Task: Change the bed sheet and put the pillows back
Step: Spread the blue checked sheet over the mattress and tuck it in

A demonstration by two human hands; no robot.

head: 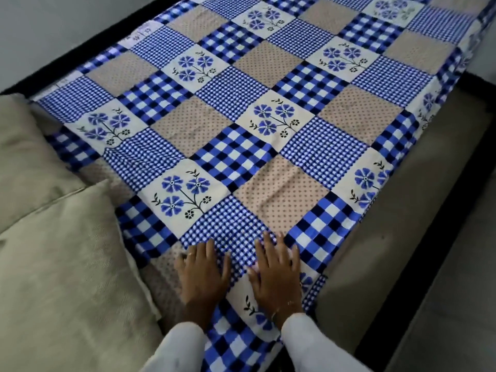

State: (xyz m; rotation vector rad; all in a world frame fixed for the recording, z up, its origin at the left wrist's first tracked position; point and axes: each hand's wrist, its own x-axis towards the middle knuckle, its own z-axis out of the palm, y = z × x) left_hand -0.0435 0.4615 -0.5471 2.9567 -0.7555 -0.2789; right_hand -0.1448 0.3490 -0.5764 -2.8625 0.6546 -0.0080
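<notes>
At the left edge two beige pillows (53,237) lie overlapping, one nearer and one farther, resting on the near-left part of the bed and covering a strip of the bed sheet (241,124). Just right of them, the left hand (202,272) lies flat on the sheet with fingers straight and spread, gripping nothing; a ring shows on one finger. Beside it, a little apart, the right hand (277,272) presses the cloth in the same flat, open way, a thin bracelet at the wrist. The sheet, a patchwork of blue checks, dotted beige squares and blue flowers, runs its long axis from the hands away toward the far right, so nearly all of it lies ahead of both palms. The pillows lie to the left, so the left hand is the nearer one to them. At the right the sheet drapes over the bare mattress side (402,224). No readable brand or writing shows; small marks along the far-left hem are too blurred to read.
</notes>
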